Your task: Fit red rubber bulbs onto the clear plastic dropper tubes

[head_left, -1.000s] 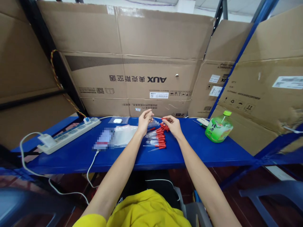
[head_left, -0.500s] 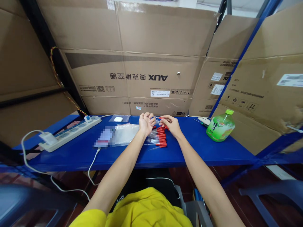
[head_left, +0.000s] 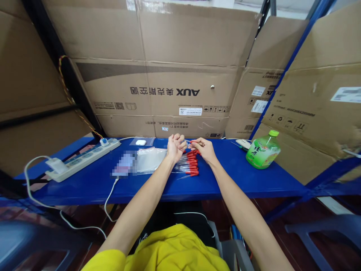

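Observation:
My right hand is closed in a pinch on the red bulb of a dropper, above the back of the blue table. Facing it, my left hand is palm up with its fingers curled in at the dropper's clear end; its exact grip is partly hidden. Below and between the hands lies a pile of droppers, clear thin tubes with red bulbs pointing right. A stack of clear plastic bags lies left of my left hand.
A blurred phone on a cable and a white power strip are to the left. A white earbud case sits at the back. At right stands a green bottle beside a pale device. Cardboard walls the back.
My left fingers have curled in more and shifted slightly right, closer to my right hand. The right hand keeps its pinch on the red bulb. The pile looks the same.

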